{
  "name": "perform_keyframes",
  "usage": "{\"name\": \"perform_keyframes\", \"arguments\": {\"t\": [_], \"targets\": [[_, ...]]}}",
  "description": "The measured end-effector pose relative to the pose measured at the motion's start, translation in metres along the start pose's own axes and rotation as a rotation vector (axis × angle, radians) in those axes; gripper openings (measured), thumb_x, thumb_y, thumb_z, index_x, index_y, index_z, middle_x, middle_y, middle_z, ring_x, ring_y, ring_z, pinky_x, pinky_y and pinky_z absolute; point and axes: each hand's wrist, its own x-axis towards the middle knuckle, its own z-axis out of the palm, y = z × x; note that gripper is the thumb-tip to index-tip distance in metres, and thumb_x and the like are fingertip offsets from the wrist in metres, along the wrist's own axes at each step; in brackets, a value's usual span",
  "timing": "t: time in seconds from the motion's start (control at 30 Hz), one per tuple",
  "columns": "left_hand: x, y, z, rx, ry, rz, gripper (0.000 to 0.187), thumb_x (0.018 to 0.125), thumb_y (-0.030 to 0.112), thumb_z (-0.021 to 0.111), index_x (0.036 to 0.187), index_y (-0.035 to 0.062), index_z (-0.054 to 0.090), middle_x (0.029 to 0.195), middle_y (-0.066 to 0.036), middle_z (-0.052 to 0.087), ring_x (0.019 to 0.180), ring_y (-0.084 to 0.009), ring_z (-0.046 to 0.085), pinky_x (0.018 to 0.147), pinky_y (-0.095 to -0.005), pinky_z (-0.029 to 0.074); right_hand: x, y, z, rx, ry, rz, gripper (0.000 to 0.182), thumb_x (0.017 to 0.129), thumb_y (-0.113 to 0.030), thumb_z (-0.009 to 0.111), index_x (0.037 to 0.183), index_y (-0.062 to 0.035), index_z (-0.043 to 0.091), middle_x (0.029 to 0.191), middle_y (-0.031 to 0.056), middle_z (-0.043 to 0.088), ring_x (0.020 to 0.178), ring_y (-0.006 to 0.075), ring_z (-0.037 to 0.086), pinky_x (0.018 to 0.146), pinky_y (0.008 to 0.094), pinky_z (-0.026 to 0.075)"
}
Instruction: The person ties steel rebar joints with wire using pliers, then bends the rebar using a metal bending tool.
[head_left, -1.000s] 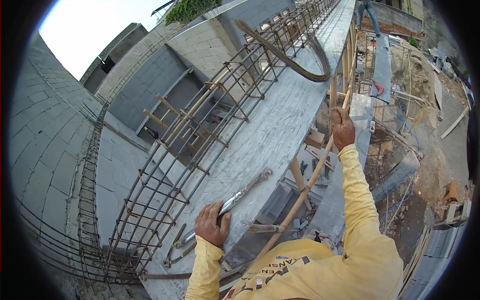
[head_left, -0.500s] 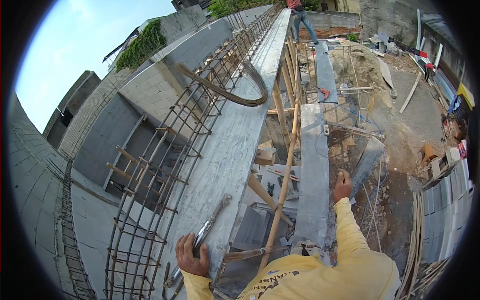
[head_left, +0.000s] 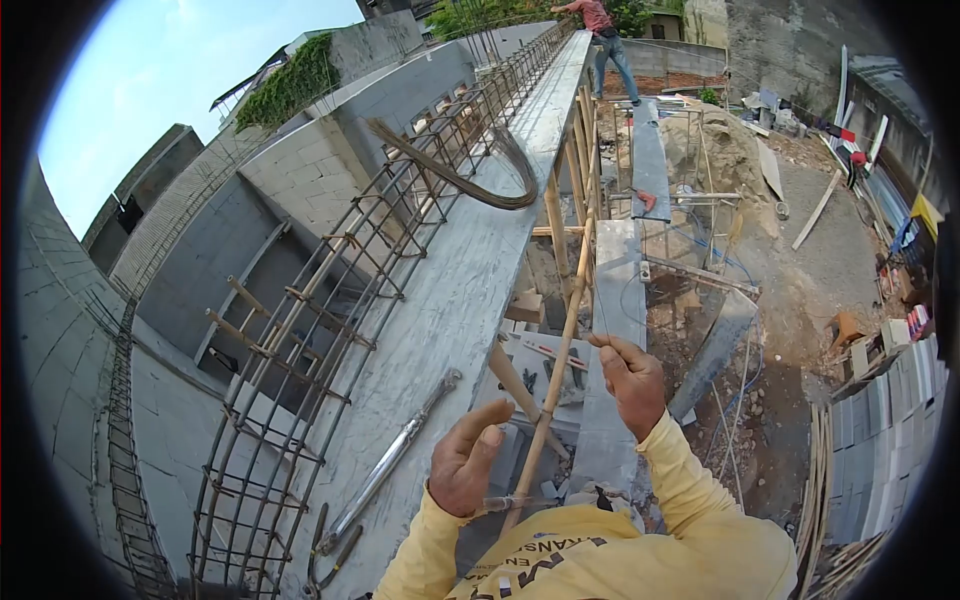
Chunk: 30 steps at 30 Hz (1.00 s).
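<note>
My left hand (head_left: 463, 462) is raised beside the beam form's edge, thumb and fingers apart, holding nothing. My right hand (head_left: 632, 385) is up over the walkway plank, thumb and forefinger pinched on what looks like a thin wire, hard to see against the background. A shiny metal bar tool (head_left: 400, 443) lies on the grey beam form board (head_left: 440, 310), left of my left hand. Near its lower end are dark-handled pincers (head_left: 345, 555), handles spread. Farther along, a bent bundle of thin wire (head_left: 490, 192) rests on the board and the rebar cage (head_left: 290, 370).
A bamboo pole (head_left: 568, 370) and timber props stand beside the board. Below on the right are narrow scaffold planks (head_left: 618, 270), with a red tool (head_left: 647, 200) on the far one. Grey blocks (head_left: 885, 430) are stacked at right. Another person (head_left: 612, 60) stands at the far end.
My left hand has let go of the metal bar tool and lifted to the right. My right hand has moved left and inward, toward the left one. The far person now leans over the beam.
</note>
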Motion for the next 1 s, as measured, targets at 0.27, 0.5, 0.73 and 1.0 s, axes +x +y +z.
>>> {"name": "perform_keyframes", "arguments": {"t": [0.27,0.5,0.73,1.0], "targets": [[0.046,-0.035,-0.001,-0.657,0.150,-0.302,0.050,0.102,0.041,0.047,0.132,0.0015,0.052,0.107,-0.008,0.066,0.099,-0.0224,0.064,0.080,-0.0331,0.054,-0.087,0.028,0.071,0.002,-0.478,0.287,0.033,0.102,-0.028,0.052,0.126,-0.0083,0.064,0.091,0.0043,0.065,0.079,0.0095,0.058,0.070,0.0256,0.050],[0.019,-0.045,0.016,-0.448,0.165,-0.327,0.047,0.105,0.035,0.044,0.131,-0.0027,0.053,0.110,-0.013,0.064,0.096,-0.0185,0.063,0.086,-0.0325,0.053,-0.069,0.033,0.065,0.292,-0.345,0.488,0.034,0.103,-0.026,0.050,0.124,-0.0038,0.063,0.101,0.0056,0.063,0.088,0.0127,0.061,0.077,0.0302,0.056],[-0.001,-0.058,0.026,-0.481,0.205,-0.291,0.054,0.105,0.036,0.042,0.144,-0.0013,0.043,0.115,-0.013,0.065,0.097,-0.0165,0.064,0.084,-0.0297,0.053,-0.063,0.028,0.082,0.391,-0.379,0.588,0.035,0.104,-0.027,0.048,0.125,-0.0019,0.059,0.105,0.0083,0.065,0.086,0.0147,0.064,0.077,0.0331,0.057],[-0.019,-0.084,0.017,-0.486,0.236,-0.318,0.051,0.106,0.036,0.041,0.142,-0.0002,0.046,0.108,-0.009,0.067,0.093,-0.0135,0.063,0.083,-0.0277,0.052,-0.073,0.037,0.094,0.312,-0.482,0.624,0.033,0.104,-0.030,0.046,0.118,-0.0032,0.060,0.073,0.0028,0.057,0.054,0.0114,0.051,0.050,0.0240,0.044]]}}
